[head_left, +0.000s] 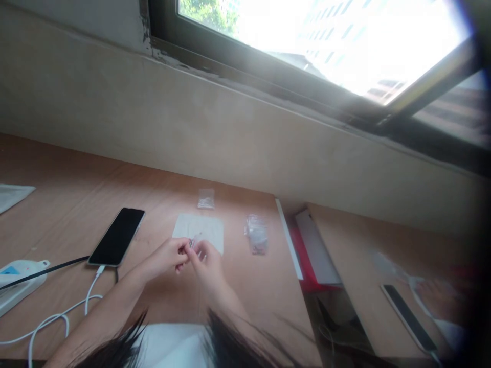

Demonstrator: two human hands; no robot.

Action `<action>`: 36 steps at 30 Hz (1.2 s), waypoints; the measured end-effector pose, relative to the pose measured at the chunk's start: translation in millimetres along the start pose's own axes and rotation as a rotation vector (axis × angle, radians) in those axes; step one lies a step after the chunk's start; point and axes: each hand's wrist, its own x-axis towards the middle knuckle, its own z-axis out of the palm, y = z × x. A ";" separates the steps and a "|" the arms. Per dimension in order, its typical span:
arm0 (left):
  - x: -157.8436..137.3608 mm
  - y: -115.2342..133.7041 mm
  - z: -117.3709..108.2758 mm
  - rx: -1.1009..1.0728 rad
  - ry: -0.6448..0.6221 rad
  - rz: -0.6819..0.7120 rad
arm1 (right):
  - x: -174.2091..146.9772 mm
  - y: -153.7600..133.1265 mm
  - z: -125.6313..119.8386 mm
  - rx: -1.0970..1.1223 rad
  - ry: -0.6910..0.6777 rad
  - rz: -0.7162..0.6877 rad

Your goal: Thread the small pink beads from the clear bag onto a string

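Note:
Over a pale square sheet [199, 223] on the wooden table, my two hands meet. My left hand [177, 254] is closed, its thumb and finger pinching a tiny object [191, 243], silvery and dark, too small to name. From the other side my right hand [207, 258] pinches at the same spot, fingers curled. A bit of clear or pinkish film [198, 236] shows just above the fingertips. Beyond the sheet lies a small clear plastic bag [206, 198] with light contents. A stack of clear bags [257, 234] rests to the right of my hands.
A black phone [117, 236] with a white cable [90, 291] lies left, near a white power strip [23, 281]. Right of a gap holding a red folder [307, 260], a second table [356, 245] carries another phone [408, 317]. The wall and window rise behind.

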 end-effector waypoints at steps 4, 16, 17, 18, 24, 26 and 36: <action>-2.4 -2.8 -1.2 0.140 -0.051 0.135 | 0.1 0.3 -3.7 -0.010 -0.070 0.006; -4.1 -2.0 -3.5 0.130 -0.171 0.236 | 5.3 9.6 -17.2 0.218 -0.244 0.118; -4.9 -0.3 -3.5 0.111 -0.152 0.217 | 5.5 9.0 -17.6 0.226 -0.250 0.118; -5.5 1.3 -3.7 0.093 -0.136 0.198 | 5.8 8.2 -18.1 0.236 -0.259 0.110; -1.7 7.6 -7.3 0.072 -0.105 0.173 | 11.6 1.4 -23.5 0.331 -0.321 0.032; 0.3 9.6 -7.4 0.071 -0.110 0.168 | 15.2 3.0 -23.9 0.376 -0.327 0.019; 10.9 -1.9 -9.6 -0.002 0.197 0.113 | 23.1 11.3 -18.0 0.351 -0.111 0.152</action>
